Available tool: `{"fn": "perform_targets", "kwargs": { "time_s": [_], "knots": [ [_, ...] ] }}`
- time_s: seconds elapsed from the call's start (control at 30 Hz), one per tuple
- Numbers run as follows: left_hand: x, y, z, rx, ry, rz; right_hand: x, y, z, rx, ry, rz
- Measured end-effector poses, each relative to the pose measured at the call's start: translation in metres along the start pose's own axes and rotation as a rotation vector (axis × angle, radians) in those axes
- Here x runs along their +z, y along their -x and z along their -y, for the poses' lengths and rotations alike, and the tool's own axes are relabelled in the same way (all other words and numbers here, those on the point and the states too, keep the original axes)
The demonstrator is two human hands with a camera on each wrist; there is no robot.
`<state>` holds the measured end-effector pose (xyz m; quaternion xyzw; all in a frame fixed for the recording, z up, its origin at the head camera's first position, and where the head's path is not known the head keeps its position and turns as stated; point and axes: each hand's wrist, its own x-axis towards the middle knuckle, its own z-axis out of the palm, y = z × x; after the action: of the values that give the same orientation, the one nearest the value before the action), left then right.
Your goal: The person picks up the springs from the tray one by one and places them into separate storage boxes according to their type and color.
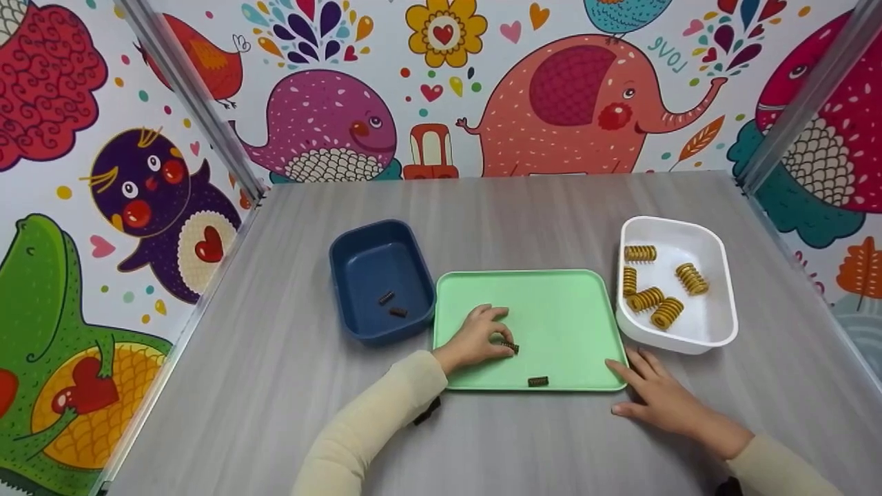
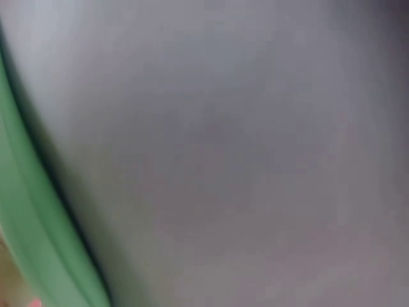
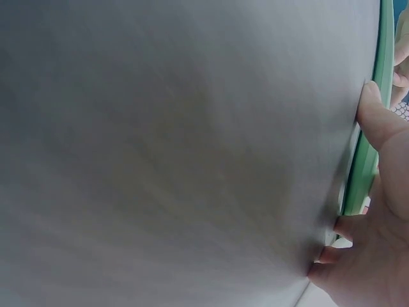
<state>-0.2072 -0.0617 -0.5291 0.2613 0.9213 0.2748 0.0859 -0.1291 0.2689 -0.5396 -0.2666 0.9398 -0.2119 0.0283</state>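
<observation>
In the head view my left hand (image 1: 477, 339) reaches over the green tray (image 1: 558, 303), thumb and index finger pinching a small dark spring (image 1: 510, 347) low over its surface. A second dark spring (image 1: 538, 381) lies by the tray's front edge. My right hand (image 1: 661, 396) rests with fingers spread at the tray's front right corner, the index finger over the rim. The right wrist view shows that hand (image 3: 383, 236) from the side, thumb close to the tray's edge (image 3: 363, 169). The left wrist view has only blurred table and the green rim (image 2: 38, 211).
Left of the tray stands a blue bin (image 1: 372, 265) with two small dark springs (image 1: 386, 297) inside. On the right, a white bin (image 1: 710, 303) holds several larger gold springs (image 1: 667, 313). Printed panels (image 1: 441, 89) rise behind the grey table (image 1: 537, 220).
</observation>
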Motion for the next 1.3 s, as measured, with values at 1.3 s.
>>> {"fn": "perform_targets", "kwargs": {
  "time_s": [1.3],
  "knots": [
    [-0.06, 0.004, 0.001, 0.097, 0.015, -0.155, 0.0, -0.001, 0.0, 0.015, 0.008, 0.012]
  ]
}}
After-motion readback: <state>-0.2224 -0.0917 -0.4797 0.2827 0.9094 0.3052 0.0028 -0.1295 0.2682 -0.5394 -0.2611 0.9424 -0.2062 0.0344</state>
